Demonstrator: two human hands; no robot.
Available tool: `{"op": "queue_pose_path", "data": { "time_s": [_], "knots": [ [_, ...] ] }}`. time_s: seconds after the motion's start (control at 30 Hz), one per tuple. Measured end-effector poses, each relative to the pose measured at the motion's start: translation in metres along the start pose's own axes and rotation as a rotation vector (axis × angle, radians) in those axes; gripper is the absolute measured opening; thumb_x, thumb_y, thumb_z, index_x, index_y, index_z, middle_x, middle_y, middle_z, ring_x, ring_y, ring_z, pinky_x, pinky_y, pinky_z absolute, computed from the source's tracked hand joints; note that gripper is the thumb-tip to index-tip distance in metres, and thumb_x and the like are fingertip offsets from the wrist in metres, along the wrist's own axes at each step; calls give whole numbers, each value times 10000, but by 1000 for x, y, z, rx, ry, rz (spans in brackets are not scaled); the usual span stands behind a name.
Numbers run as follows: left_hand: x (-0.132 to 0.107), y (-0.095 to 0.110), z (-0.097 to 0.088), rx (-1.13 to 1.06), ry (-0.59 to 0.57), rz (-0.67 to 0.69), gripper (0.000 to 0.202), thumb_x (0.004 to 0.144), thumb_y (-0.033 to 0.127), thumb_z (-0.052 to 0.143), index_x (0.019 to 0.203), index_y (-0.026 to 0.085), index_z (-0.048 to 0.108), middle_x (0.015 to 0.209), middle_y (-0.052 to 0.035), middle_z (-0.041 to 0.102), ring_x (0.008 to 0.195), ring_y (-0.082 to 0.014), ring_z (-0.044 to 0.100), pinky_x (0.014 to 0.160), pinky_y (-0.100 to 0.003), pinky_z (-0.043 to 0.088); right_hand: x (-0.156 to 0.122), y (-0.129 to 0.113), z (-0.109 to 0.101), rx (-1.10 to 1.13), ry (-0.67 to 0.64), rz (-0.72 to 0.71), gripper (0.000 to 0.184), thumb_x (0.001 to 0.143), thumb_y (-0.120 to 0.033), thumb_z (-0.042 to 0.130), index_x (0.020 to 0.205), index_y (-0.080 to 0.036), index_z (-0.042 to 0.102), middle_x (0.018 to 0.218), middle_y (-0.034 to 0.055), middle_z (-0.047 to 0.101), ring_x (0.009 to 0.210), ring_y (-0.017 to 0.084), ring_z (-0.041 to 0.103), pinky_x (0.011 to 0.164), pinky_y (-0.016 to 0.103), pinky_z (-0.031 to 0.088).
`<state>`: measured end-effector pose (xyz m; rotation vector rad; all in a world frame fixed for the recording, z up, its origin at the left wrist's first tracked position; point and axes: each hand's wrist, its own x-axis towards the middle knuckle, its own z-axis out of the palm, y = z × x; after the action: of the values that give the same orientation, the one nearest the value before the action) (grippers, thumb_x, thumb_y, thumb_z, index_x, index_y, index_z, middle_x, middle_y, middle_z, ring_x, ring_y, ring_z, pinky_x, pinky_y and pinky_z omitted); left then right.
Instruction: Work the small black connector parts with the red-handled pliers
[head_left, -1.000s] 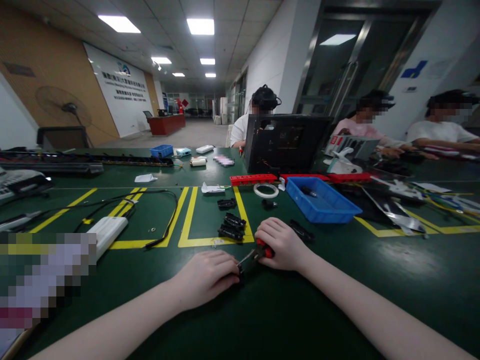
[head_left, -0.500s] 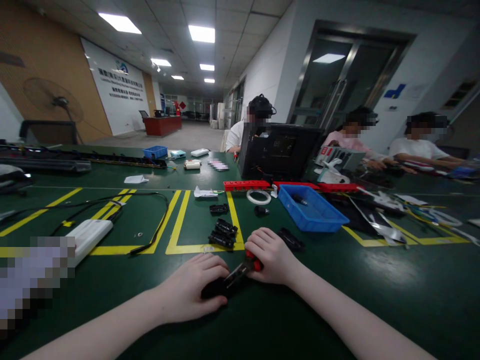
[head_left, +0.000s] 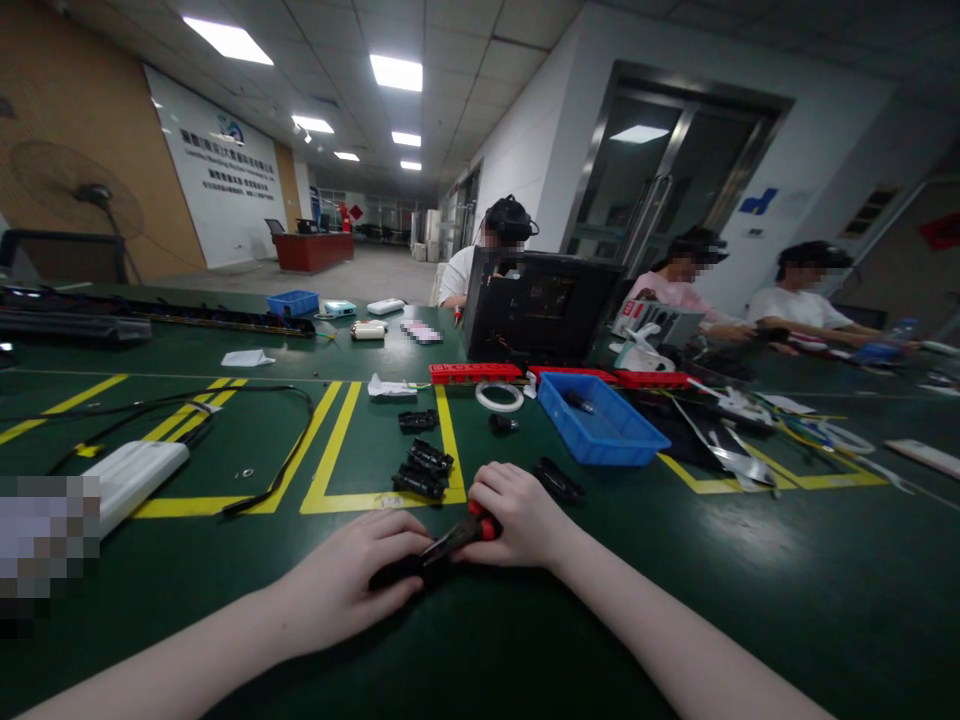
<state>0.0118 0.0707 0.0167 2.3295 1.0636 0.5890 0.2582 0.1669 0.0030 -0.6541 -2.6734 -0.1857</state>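
Note:
My right hand (head_left: 514, 515) is closed around the red handles of a pair of pliers (head_left: 450, 541), whose dark jaws point left and down. In my left hand (head_left: 367, 560) is a black plastic part (head_left: 395, 570), held between thumb and fingers and partly hidden by them. The plier jaws meet the near end of this part; whether they grip it I cannot tell. Just beyond my hands lie similar black parts (head_left: 418, 480), several in all, with one more (head_left: 559, 479) right of my right hand.
A blue tray (head_left: 622, 445) holding a dark piece stands at right, near a white ring-shaped roll (head_left: 499, 397). Red strips (head_left: 474, 373) lie behind it, before a black case (head_left: 536, 305). At left are a white box (head_left: 142, 480) and a black cable (head_left: 304, 430). Several people sit across the table.
The view has turned slightly right, so the table things sit further left. The plier jaws have come up to the black part in my left hand, and both hands remain close together.

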Motion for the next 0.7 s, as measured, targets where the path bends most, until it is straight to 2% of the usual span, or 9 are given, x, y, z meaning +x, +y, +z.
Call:
{"op": "queue_pose_path", "data": {
  "time_s": [0.13, 0.27, 0.43, 0.7],
  "knots": [
    [0, 1, -2, -73, 0, -54, 285, 940, 178, 526, 1200, 250, 620, 1222, -53, 617, 1122, -210, 574, 1009, -391, 471, 1, 1, 0, -9, -1, 8, 554, 751, -729, 639, 794, -179, 589, 822, 66, 614, 780, 208, 531, 649, 334, 375],
    [0, 0, -2, -134, 14, -93, 270, 942, 189, 527, 1194, 237, 612, 1196, -56, 627, 1111, -210, 580, 1004, -389, 471, 2, 0, 0, -10, -8, 47, 538, 777, -716, 622, 785, -179, 585, 819, 61, 613, 744, 192, 517, 636, 327, 362],
    [1, -4, 0, -175, 51, -102, 257, 951, 221, 522, 1196, 218, 599, 1173, -68, 637, 1094, -217, 588, 986, -393, 477, 3, -1, 0, -7, -1, 79, 522, 795, -699, 615, 789, -178, 585, 832, 65, 615, 733, 186, 516, 643, 327, 361],
    [0, -4, -1, -182, 38, -77, 250, 968, 243, 508, 1195, 224, 612, 1201, -73, 641, 1108, -218, 597, 998, -403, 489, 3, -1, 1, -28, -38, 74, 528, 791, -714, 606, 755, -189, 570, 763, 43, 595, 693, 181, 510, 627, 328, 344]
  ]
}}
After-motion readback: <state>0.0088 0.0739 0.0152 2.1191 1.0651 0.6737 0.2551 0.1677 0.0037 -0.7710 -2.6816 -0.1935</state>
